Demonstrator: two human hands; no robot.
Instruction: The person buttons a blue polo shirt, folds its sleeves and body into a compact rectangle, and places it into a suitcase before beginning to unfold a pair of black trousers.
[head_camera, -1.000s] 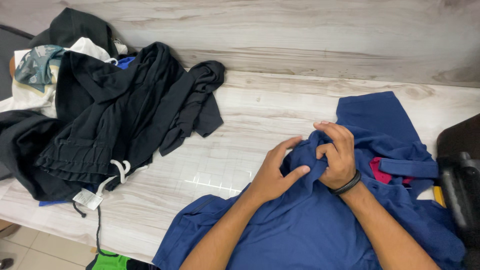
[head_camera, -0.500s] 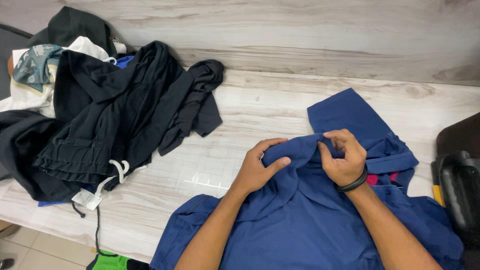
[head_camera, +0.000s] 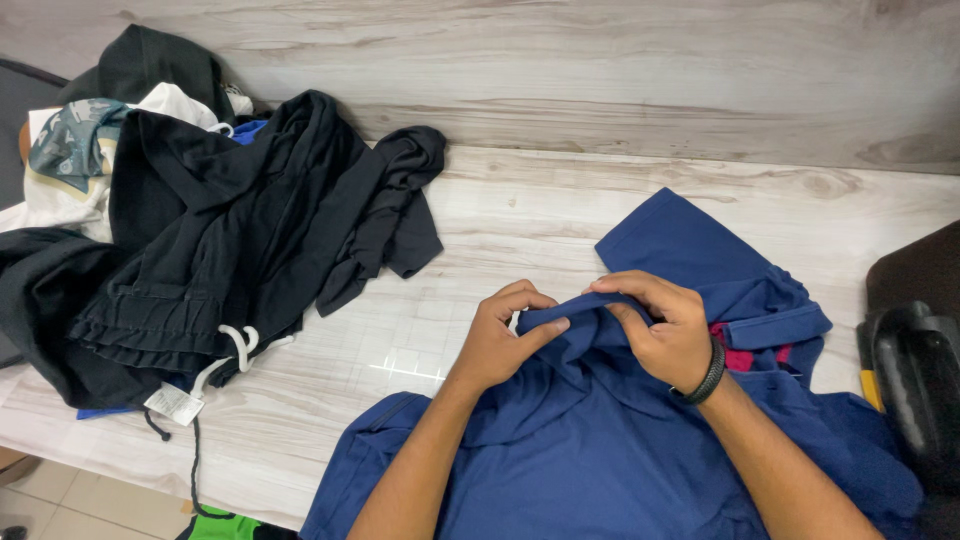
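Bright, even overhead light falls across the pale wood-grain desk (head_camera: 520, 215), with a small gridded patch of glare on its surface just left of the left hand (head_camera: 497, 340). Shadows are soft and short, pooling under the black clothes pile (head_camera: 215, 240). Focus is sharp in the centre; the dark chair (head_camera: 915, 390) at the right edge is slightly soft, with mild wide-angle bending at the frame's borders.

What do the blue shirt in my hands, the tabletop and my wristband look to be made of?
Blue shirt: soft matte knit, probably cotton; it folds limply where the left hand and right hand pinch it.
Tabletop: pale wood-grain surface, likely laminate; a window-like glare shows a slight sheen.
Wristband: black, looks braided, possibly cord or leather; too small to be sure.
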